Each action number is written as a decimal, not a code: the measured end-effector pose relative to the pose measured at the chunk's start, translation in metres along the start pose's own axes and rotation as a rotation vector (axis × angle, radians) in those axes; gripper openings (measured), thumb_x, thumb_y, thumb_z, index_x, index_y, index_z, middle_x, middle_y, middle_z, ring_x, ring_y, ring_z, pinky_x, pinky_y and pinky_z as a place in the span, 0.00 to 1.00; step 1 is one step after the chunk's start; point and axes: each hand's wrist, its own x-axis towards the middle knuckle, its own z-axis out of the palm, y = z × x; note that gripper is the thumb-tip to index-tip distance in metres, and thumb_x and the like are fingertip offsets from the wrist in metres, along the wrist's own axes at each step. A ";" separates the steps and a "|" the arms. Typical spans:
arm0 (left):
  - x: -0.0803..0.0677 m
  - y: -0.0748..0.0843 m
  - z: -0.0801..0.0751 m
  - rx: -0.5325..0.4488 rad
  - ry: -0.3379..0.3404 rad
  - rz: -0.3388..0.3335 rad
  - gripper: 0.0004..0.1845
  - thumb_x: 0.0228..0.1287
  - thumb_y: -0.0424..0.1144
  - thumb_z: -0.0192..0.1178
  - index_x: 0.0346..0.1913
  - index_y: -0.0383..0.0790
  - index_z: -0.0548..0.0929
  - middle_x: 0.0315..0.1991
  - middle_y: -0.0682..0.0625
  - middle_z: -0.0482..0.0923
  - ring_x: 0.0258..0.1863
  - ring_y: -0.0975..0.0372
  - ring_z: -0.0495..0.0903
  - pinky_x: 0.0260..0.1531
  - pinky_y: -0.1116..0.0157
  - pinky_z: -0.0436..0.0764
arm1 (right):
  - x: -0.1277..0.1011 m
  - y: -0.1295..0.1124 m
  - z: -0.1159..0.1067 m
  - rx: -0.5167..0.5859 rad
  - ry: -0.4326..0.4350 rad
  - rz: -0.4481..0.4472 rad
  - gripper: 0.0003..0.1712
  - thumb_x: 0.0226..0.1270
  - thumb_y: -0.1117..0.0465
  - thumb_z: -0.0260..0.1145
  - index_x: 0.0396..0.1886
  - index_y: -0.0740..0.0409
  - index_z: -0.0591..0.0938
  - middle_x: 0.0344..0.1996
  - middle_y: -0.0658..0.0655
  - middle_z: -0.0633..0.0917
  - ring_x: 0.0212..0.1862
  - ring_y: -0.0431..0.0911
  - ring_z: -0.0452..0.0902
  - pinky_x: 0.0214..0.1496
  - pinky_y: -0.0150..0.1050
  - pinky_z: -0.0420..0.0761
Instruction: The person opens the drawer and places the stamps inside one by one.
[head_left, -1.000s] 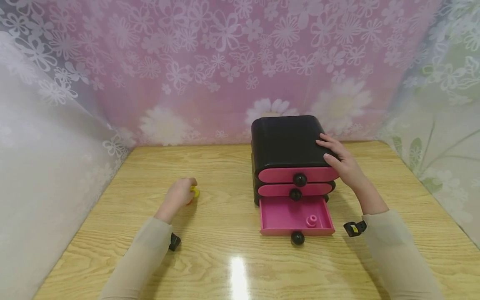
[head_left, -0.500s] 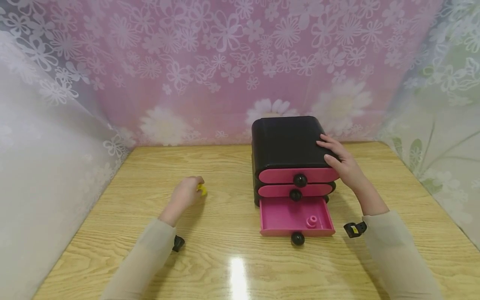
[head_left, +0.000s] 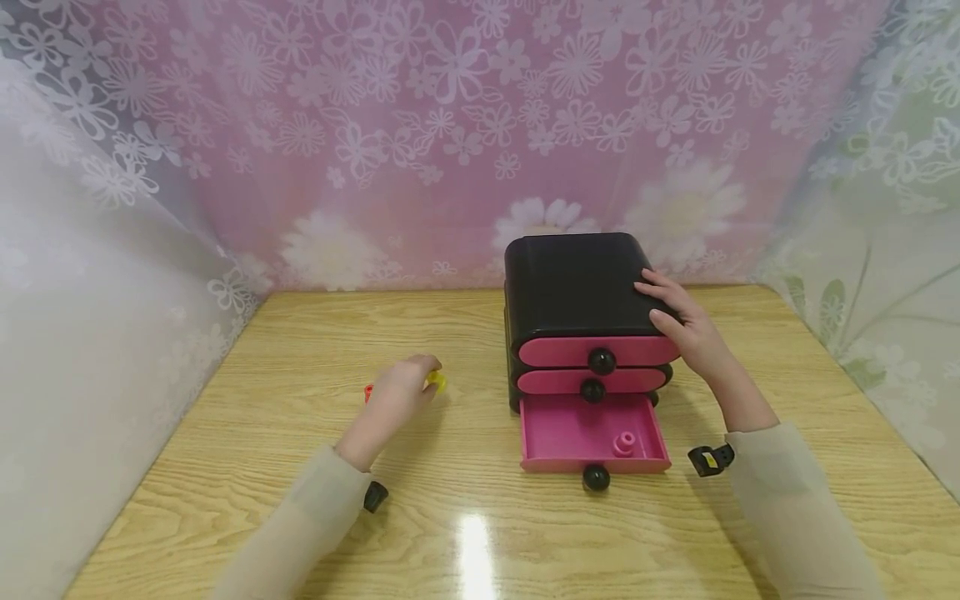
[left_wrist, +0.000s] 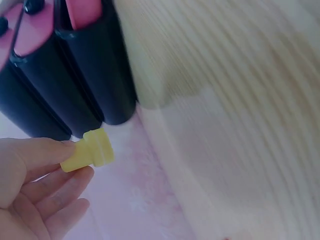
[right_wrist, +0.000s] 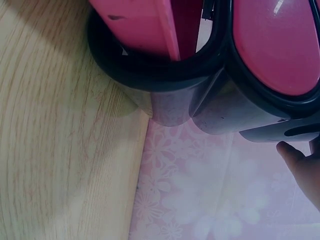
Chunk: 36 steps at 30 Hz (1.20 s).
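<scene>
Yellow peg (left_wrist: 89, 152) sat pinched at the fingertips of the left hand (head_left: 397, 392), left of the drawer chest (head_left: 577, 287) above the table (head_left: 465, 517), while the right hand (head_left: 686, 329) rested flat with straight fingers on the chest's top right edge.

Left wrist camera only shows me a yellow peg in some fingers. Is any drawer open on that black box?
Observer: Yes. From the head view, the bottom drawer of the black drawer box is pulled out, and the two above it are shut.
Operator: Is anything inside?
Observer: One small pink peg stands near its front right corner.
Operator: Where's the other hand?
Observer: The right hand rests on the box's top right edge with relaxed fingers.
Operator: Anything else on the table?
Observer: A small red piece lies beside the left hand, which pinches the yellow peg.
</scene>
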 end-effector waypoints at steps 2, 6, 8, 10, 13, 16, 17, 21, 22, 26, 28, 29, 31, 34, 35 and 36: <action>-0.001 0.007 0.000 0.016 0.023 0.038 0.12 0.48 0.29 0.64 0.39 0.35 0.79 0.36 0.46 0.80 0.32 0.57 0.79 0.27 0.65 0.78 | 0.000 0.000 0.000 -0.002 0.000 0.000 0.23 0.63 0.70 0.50 0.59 0.70 0.65 0.64 0.65 0.55 0.67 0.49 0.38 0.62 0.59 0.39; -0.002 0.020 0.000 0.023 0.059 0.106 0.11 0.48 0.30 0.64 0.37 0.36 0.79 0.33 0.48 0.79 0.30 0.59 0.79 0.25 0.67 0.77 | 0.000 0.001 0.000 0.000 -0.002 0.000 0.23 0.63 0.70 0.49 0.59 0.70 0.65 0.64 0.65 0.55 0.67 0.50 0.38 0.62 0.58 0.39; -0.003 0.027 -0.001 0.007 0.079 0.145 0.10 0.48 0.30 0.64 0.36 0.36 0.78 0.33 0.48 0.79 0.30 0.59 0.79 0.26 0.67 0.77 | 0.000 0.000 0.000 -0.003 -0.003 0.001 0.23 0.63 0.70 0.49 0.59 0.70 0.65 0.64 0.65 0.55 0.67 0.49 0.38 0.62 0.59 0.39; -0.004 0.033 0.000 -0.008 0.098 0.185 0.09 0.48 0.29 0.64 0.35 0.36 0.78 0.33 0.48 0.79 0.31 0.60 0.79 0.28 0.68 0.77 | 0.001 0.000 -0.001 -0.003 -0.003 0.002 0.23 0.63 0.70 0.49 0.59 0.70 0.65 0.65 0.65 0.55 0.67 0.49 0.38 0.62 0.59 0.39; -0.004 0.041 0.000 -0.027 0.121 0.235 0.09 0.48 0.29 0.64 0.35 0.36 0.78 0.33 0.48 0.79 0.33 0.60 0.78 0.30 0.68 0.77 | 0.001 -0.001 -0.001 -0.004 -0.004 0.004 0.23 0.63 0.69 0.49 0.59 0.70 0.65 0.65 0.64 0.54 0.67 0.49 0.38 0.62 0.59 0.39; -0.002 0.049 0.000 -0.032 0.143 0.276 0.09 0.48 0.29 0.64 0.35 0.36 0.78 0.33 0.48 0.78 0.33 0.60 0.78 0.30 0.68 0.77 | 0.001 -0.001 -0.001 -0.006 -0.004 0.004 0.23 0.63 0.69 0.49 0.59 0.70 0.65 0.65 0.64 0.54 0.67 0.49 0.38 0.62 0.58 0.39; -0.002 0.051 0.000 -0.029 0.152 0.287 0.09 0.48 0.30 0.64 0.35 0.37 0.78 0.33 0.48 0.78 0.33 0.60 0.78 0.30 0.68 0.78 | 0.001 -0.001 -0.001 -0.006 -0.004 0.004 0.23 0.63 0.69 0.49 0.59 0.70 0.65 0.65 0.64 0.54 0.67 0.49 0.38 0.62 0.58 0.39; 0.001 0.062 0.002 -0.035 0.169 0.328 0.09 0.49 0.31 0.63 0.36 0.37 0.79 0.33 0.49 0.79 0.33 0.61 0.78 0.31 0.68 0.77 | 0.001 0.000 -0.001 -0.006 -0.006 0.006 0.23 0.63 0.69 0.49 0.59 0.70 0.64 0.65 0.64 0.54 0.67 0.49 0.38 0.62 0.58 0.39; 0.002 0.064 0.003 -0.039 0.171 0.335 0.09 0.50 0.31 0.63 0.36 0.37 0.79 0.33 0.49 0.79 0.33 0.61 0.78 0.31 0.68 0.77 | 0.001 0.000 -0.001 -0.007 -0.006 0.007 0.23 0.63 0.69 0.49 0.59 0.70 0.65 0.65 0.64 0.54 0.67 0.49 0.38 0.62 0.58 0.39; 0.005 0.074 0.007 -0.085 0.178 0.370 0.08 0.50 0.31 0.63 0.35 0.37 0.78 0.32 0.50 0.78 0.32 0.62 0.77 0.31 0.69 0.77 | 0.000 0.000 -0.001 -0.009 -0.006 0.009 0.24 0.63 0.68 0.50 0.59 0.69 0.65 0.65 0.63 0.54 0.67 0.49 0.38 0.62 0.58 0.39; 0.007 0.078 0.010 -0.106 0.185 0.393 0.07 0.50 0.30 0.63 0.34 0.37 0.78 0.31 0.51 0.78 0.31 0.63 0.77 0.30 0.71 0.76 | 0.000 0.000 -0.001 -0.010 -0.007 0.010 0.24 0.63 0.68 0.50 0.59 0.69 0.65 0.65 0.63 0.54 0.67 0.49 0.38 0.62 0.59 0.39; 0.008 0.080 0.011 -0.113 0.188 0.402 0.07 0.49 0.29 0.63 0.34 0.37 0.78 0.31 0.51 0.77 0.30 0.63 0.76 0.29 0.72 0.76 | 0.000 0.000 -0.001 -0.009 -0.008 0.010 0.24 0.63 0.68 0.50 0.59 0.69 0.65 0.65 0.63 0.54 0.67 0.49 0.38 0.61 0.59 0.39; 0.009 0.085 0.012 -0.111 0.196 0.420 0.07 0.50 0.30 0.62 0.33 0.38 0.78 0.30 0.52 0.77 0.29 0.64 0.76 0.28 0.73 0.75 | 0.000 0.000 -0.001 -0.009 -0.009 0.011 0.24 0.64 0.68 0.50 0.60 0.69 0.65 0.65 0.63 0.54 0.67 0.49 0.38 0.61 0.59 0.39; 0.010 0.093 0.013 -0.116 0.179 0.427 0.07 0.50 0.31 0.62 0.34 0.38 0.78 0.31 0.52 0.76 0.28 0.65 0.75 0.27 0.74 0.74 | 0.000 0.001 -0.001 -0.009 -0.006 0.009 0.24 0.64 0.68 0.49 0.60 0.69 0.65 0.65 0.63 0.54 0.67 0.49 0.38 0.62 0.59 0.39; 0.011 0.096 0.013 -0.115 0.168 0.423 0.07 0.50 0.31 0.62 0.34 0.38 0.79 0.31 0.52 0.76 0.28 0.65 0.75 0.28 0.74 0.74 | 0.000 0.001 -0.001 -0.008 -0.004 0.007 0.23 0.63 0.68 0.49 0.59 0.69 0.65 0.65 0.63 0.55 0.67 0.49 0.38 0.62 0.58 0.39; 0.011 0.098 0.013 -0.112 0.155 0.421 0.07 0.51 0.32 0.62 0.35 0.39 0.79 0.32 0.52 0.77 0.29 0.65 0.76 0.28 0.73 0.74 | 0.000 0.001 -0.001 -0.007 0.000 0.005 0.23 0.63 0.69 0.50 0.59 0.69 0.65 0.65 0.64 0.55 0.67 0.49 0.38 0.62 0.58 0.39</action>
